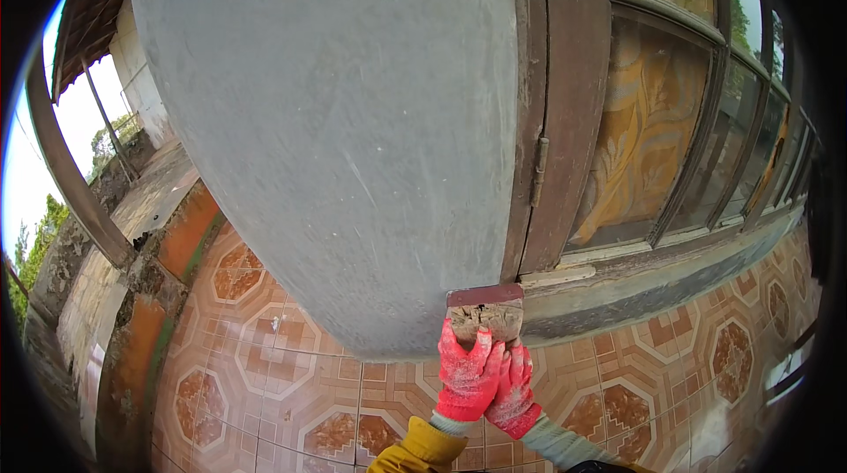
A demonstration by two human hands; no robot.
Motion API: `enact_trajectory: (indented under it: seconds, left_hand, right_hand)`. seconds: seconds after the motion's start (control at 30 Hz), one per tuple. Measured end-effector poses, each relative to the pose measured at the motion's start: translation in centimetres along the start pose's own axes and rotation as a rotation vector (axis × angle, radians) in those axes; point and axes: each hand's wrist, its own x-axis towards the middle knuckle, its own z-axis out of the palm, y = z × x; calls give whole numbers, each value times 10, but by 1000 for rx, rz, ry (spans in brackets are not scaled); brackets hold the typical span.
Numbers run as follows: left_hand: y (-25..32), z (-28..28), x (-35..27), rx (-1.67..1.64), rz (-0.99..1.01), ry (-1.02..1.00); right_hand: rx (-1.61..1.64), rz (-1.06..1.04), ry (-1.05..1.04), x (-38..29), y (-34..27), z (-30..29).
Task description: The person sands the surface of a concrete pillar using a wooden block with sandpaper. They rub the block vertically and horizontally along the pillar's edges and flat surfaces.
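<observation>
My left hand [466, 370], in a dusty pink-red work glove, holds the lower edge of a wide flat scraper [486, 322]. The scraper has a worn, cracked wooden body and a reddish-brown blade strip along its top. My right hand [517, 385], gloved alike, is pressed close beside the left, its fingertips at the scraper's lower right edge. Thumbs and palms are hidden. The blade strip lies at the lower right corner of a smooth grey plastered wall [331, 109], just below the foot of a brown wooden frame [526, 109].
A metal hinge [539, 172] sits on the wooden frame. Glazed panes with a patterned orange curtain [642, 135] stand to the right, above a low grey plinth [635, 314]. Patterned tiles [311, 380] cover the floor. At left runs a low orange-sided ledge [188, 228] with a post [73, 168].
</observation>
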Motion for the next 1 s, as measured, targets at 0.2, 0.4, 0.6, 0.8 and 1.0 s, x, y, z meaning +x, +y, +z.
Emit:
enact_trajectory:
  seconds: [0.2, 0.4, 0.6, 0.8, 1.0]
  left_hand:
    - [49, -48, 25, 269, 499, -160]
    - [93, -117, 62, 48, 272, -238]
    - [143, -140, 88, -165, 139, -241]
    - [128, -137, 50, -327, -56, -35]
    - [95, -147, 35, -376, -174, 5]
  right_hand:
    - [-310, 150, 683, 42, -10, 82]
    - [-214, 16, 701, 152, -47, -36]
    - [-164, 147, 754, 148, -51, -13]
    - [-145, 168, 722, 45, -8, 103]
    - [-137, 127, 757, 179, -74, -34]
